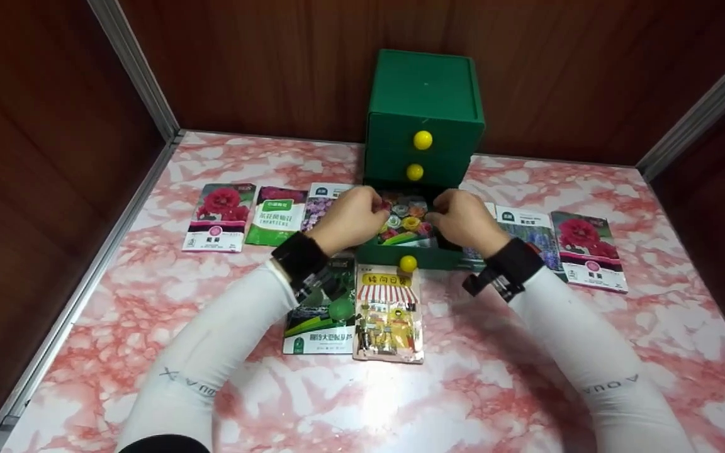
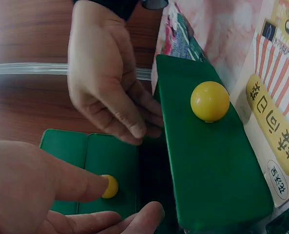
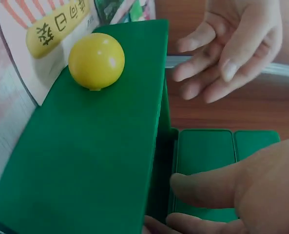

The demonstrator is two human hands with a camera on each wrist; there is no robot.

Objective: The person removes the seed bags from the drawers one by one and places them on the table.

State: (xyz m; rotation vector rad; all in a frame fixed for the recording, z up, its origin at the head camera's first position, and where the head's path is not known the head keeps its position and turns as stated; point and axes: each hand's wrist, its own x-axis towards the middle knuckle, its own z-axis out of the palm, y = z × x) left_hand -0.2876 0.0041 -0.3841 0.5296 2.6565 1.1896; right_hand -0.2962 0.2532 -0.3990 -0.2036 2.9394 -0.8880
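Observation:
The bottom drawer (image 1: 378, 255) of a small green drawer box is pulled out, with a yellow knob (image 1: 408, 263) on its front. A seed packet (image 1: 410, 220) printed with colourful rosette-shaped plants lies in it, face up. My left hand (image 1: 351, 217) is over the drawer's left side and my right hand (image 1: 463, 217) over its right side, near the packet's edges. In the left wrist view, the left thumb and fingers (image 2: 156, 212) are apart with nothing visible between them. The right thumb (image 3: 198, 190) likewise stands off from its fingers. Both wrist views hide the packet behind the drawer front.
Two more drawers stay closed in the green box (image 1: 425, 85) at the back wall. Flower seed packets (image 1: 218, 217) lie in a row left of it, others (image 1: 589, 251) to the right. A dark green packet (image 1: 321, 321) and a striped-awning packet (image 1: 387, 321) lie in front.

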